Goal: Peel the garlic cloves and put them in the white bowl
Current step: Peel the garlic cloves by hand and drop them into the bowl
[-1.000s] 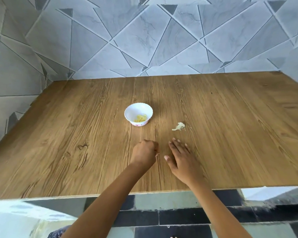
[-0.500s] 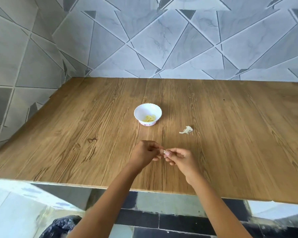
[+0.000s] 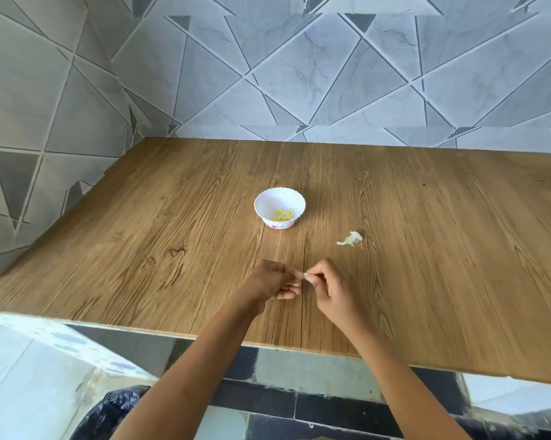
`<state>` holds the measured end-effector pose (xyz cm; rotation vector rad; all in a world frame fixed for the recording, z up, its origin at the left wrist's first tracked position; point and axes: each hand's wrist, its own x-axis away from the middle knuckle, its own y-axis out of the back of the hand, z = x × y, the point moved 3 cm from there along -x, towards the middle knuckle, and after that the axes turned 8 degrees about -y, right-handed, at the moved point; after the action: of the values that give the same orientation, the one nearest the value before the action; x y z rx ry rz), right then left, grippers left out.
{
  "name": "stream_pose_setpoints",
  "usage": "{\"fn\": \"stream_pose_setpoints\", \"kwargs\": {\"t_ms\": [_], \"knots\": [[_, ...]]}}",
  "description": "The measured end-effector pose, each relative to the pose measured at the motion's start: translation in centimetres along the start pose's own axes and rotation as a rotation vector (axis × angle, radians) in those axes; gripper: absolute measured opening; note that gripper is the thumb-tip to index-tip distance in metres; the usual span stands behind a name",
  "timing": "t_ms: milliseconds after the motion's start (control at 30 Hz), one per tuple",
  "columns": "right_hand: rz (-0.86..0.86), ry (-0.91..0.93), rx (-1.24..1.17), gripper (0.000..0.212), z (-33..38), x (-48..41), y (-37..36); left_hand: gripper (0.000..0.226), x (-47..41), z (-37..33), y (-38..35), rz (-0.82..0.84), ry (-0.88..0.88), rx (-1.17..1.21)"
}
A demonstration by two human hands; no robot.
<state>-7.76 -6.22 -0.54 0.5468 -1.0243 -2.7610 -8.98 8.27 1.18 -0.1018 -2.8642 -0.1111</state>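
- From the head camera, we see our left hand point(image 3: 269, 282) and right hand point(image 3: 334, 287) meet over the table point(image 3: 442, 265), both pinching one garlic clove point(image 3: 303, 275) by the fingertips.
- The clove looks light and firm, with thin, slippery skin. It is best held by its ends.
- Its long axis seems to run left to right, though it is too small to be sure.
- The white bowl point(image 3: 268, 201) stands farther back, well apart.
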Motion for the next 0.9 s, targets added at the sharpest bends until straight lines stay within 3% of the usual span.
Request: {"fn": "stream_pose_setpoints", "kwargs": {"t_ms": [133,300,500,667,900], "knots": [[0.429,-0.757,-0.658,0.009,0.12,-0.39,0.45,0.003,-0.1,-0.2,0.61,0.015,-0.273,-0.203],[0.546,-1.039,-1.04,0.008,0.15,-0.7,0.99,0.004,0.2,-0.41,0.64,0.066,-0.446,-0.194],[0.341,-0.973,-1.059,0.006,-0.05,-0.68,0.75,0.01,-0.14,0.02,0.78,-0.004,-0.413,-0.116],[0.326,-0.942,-0.985,0.008,0.09,-0.51,0.58,0.01,-0.11,-0.21,0.58,0.015,-0.432,-0.137],[0.157,-0.789,-0.834,0.006,0.5,-0.41,0.71,0.012,-0.54,0.26,0.75,-0.083,-0.234,-0.022]]}}
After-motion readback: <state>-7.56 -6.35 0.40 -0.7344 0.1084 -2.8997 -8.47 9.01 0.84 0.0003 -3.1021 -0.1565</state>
